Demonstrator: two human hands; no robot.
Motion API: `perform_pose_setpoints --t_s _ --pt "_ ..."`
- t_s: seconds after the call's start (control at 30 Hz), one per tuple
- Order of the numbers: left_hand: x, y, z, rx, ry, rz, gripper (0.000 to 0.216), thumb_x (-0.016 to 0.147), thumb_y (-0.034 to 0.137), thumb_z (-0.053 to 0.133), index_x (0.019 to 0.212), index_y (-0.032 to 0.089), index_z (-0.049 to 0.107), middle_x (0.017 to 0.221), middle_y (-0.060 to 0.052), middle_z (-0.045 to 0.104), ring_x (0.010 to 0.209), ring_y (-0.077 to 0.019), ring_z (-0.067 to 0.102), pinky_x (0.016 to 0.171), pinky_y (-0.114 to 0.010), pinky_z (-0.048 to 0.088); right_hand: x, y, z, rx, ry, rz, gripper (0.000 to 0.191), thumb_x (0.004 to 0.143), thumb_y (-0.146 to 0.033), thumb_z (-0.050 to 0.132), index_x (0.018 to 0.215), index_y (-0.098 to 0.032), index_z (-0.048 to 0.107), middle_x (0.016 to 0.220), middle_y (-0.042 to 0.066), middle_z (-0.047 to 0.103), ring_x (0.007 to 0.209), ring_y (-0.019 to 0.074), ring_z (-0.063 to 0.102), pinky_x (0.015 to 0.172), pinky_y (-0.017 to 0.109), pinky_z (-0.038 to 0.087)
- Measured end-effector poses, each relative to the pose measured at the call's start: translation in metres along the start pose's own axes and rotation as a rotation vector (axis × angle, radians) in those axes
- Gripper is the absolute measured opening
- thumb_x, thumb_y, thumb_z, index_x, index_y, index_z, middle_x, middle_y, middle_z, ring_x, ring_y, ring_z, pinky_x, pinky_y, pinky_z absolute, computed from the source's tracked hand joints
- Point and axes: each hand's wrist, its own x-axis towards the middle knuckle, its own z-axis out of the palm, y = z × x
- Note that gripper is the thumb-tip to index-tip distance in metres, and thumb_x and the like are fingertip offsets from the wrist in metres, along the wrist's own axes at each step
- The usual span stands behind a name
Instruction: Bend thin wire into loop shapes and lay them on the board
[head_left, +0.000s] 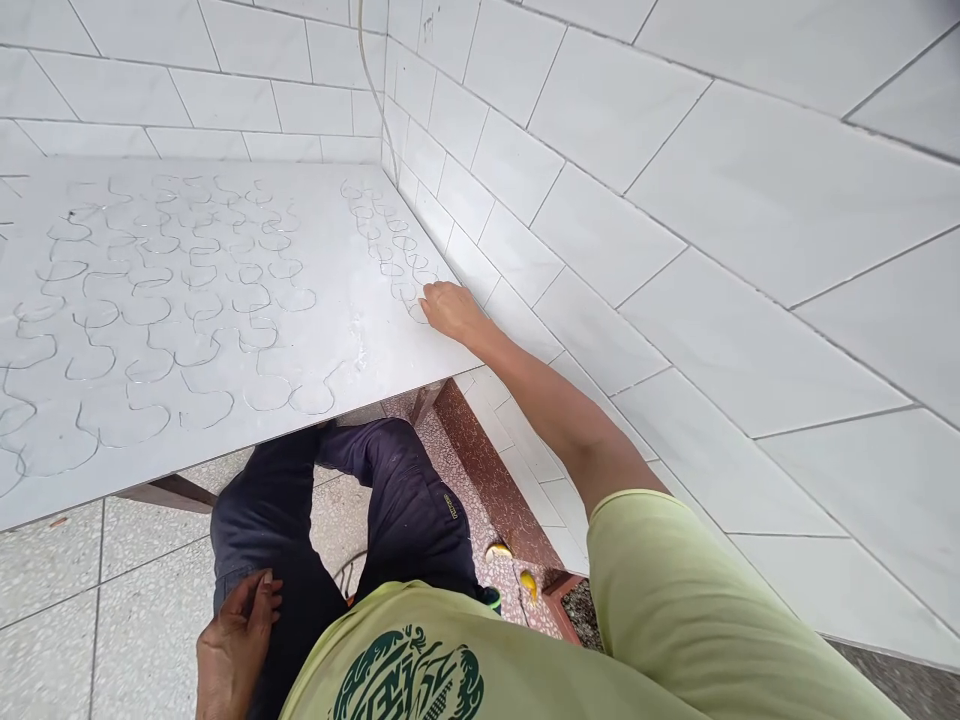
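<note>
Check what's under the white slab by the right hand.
Beneath the white slab: dark trousers, a brown support and terrazzo floor. The slab's underside and whatever sits behind its front edge are hidden.

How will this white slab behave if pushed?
The white slab looks stiff and heavy, probably brittle at its thin edge. Its glossy surface may slip under the right hand. It overhangs the brown support, so pressing the edge could tip it.

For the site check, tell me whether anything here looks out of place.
Thin looping lines, perhaps dried adhesive, cover the white slab, reaching the right hand, and a glossy smear sits near its front edge. Two yellow scraps lie on the speckled floor by the red step.
</note>
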Motion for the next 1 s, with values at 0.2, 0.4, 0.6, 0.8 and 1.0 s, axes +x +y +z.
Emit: perform_pose_setpoints --t_s 0.2,0.4,0.6,0.8,1.0 --pt "-0.009 0.004 0.002 0.109 -0.021 0.068 0.042 0.083 0.057 0.062 0.106 0.023 0.074 0.098 -0.008 0.082 0.083 -0.0297 0.077 0.071 -0.036 0.064 -0.087 -0.085 0.024 0.273 0.211 -0.433 0.039 0.11 -0.03 0.039 0.131 -0.006 0.061 0.127 0.021 0.065 0.116 0.0295 0.06 0.09 0.041 0.056" --pt "-0.022 0.016 0.005 0.196 -0.05 0.142 0.04 0.089 0.053 0.057 0.108 0.023 0.076 0.101 -0.009 0.082 0.091 -0.0298 0.078 0.073 -0.034 0.062 -0.125 -0.156 0.063 0.311 0.274 -0.671 0.045 0.106 -0.031 0.054 0.146 -0.01 0.054 0.154 0.022 0.051 0.147 0.0347 0.042 0.12 0.056 0.04" --pt "-0.026 0.005 0.007 0.231 -0.014 0.157 0.041 0.09 0.054 0.054 0.108 0.023 0.074 0.099 -0.008 0.083 0.089 -0.0295 0.079 0.076 -0.035 0.061 -0.127 -0.149 0.084 0.301 0.419 -0.67 0.03 0.104 -0.009 0.049 0.129 -0.01 0.066 0.136 0.02 0.066 0.136 0.0295 0.056 0.117 0.052 0.047" --pt "-0.021 0.014 0.013 0.185 -0.043 0.134 0.043 0.091 0.057 0.055 0.109 0.022 0.073 0.097 -0.009 0.083 0.091 -0.0298 0.079 0.071 -0.034 0.062 -0.126 -0.142 0.081 0.278 0.474 -0.717 0.025 0.104 -0.007 0.049 0.114 -0.011 0.071 0.121 0.019 0.071 0.125 0.0278 0.063 0.109 0.048 0.056" --pt "-0.018 0.043 0.017 0.147 -0.031 0.235 0.044 0.094 0.057 0.055 0.111 0.02 0.074 0.099 -0.009 0.082 0.089 -0.0283 0.079 0.075 -0.034 0.062 -0.115 -0.141 0.075 0.26 0.499 -0.824 0.023 0.103 -0.006 0.049 0.111 -0.011 0.07 0.116 0.017 0.071 0.122 0.026 0.065 0.107 0.046 0.059"
